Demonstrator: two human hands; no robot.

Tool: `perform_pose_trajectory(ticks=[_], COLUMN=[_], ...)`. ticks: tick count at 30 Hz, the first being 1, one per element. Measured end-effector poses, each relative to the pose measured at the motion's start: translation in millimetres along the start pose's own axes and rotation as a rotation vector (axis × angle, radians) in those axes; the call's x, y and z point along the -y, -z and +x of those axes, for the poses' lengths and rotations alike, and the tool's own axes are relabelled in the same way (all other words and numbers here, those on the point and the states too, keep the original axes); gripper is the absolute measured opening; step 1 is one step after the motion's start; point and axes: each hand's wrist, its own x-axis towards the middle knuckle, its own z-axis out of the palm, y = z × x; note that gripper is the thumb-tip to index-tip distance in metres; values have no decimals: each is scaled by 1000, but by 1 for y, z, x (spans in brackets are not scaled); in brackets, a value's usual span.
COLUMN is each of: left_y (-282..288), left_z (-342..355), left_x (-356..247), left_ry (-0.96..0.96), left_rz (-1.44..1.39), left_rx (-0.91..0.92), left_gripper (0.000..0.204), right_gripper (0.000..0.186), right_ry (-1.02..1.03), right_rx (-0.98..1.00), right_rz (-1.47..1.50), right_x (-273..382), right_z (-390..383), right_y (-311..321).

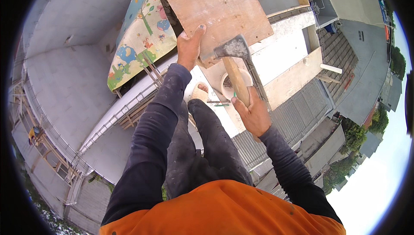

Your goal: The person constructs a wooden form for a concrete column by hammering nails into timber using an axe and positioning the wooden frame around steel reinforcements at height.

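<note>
A person's right hand (pixel 255 114) wraps its grip around the handle of a hatchet (pixel 235 73), its head overlapping a plywood board (pixel 211 10) at 12 o'clock. The left hand's (pixel 188 49) grip pinches the board's 7 o'clock edge.

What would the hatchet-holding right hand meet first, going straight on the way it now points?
Probably the brown board: the hatchet in the right hand overlaps it in view, though whether they touch is unclear.
</note>
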Motion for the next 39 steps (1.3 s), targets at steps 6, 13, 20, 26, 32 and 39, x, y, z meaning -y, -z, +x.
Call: perform_pose_trajectory(ticks=[6,13,20,26,32,39], left_y=[7,-7,8,21,6,12], left_z=[2,1,-3,1,5,2], left_x=[-9,-3,-10,-5,-11,-3], left_ry=[17,38,12,38,74,84], left_rz=[-27,24,47,69,-6,-17], left_rx=[3,16,0,7,64,25], left_gripper=[36,34,50,60,55,53], right_gripper=[35,48,48,36,46,33], right_ry=[293,-56,-15,815,-108,458], right_rx=[-574,12,-177,-761,-26,-466], right_rz=[381,-191,61,796,-23,372], right_x=[76,-52,50,79,-35,59], right_z=[-8,5,-2,5,0,-12], right_y=[65,-13,52,48,-19,76])
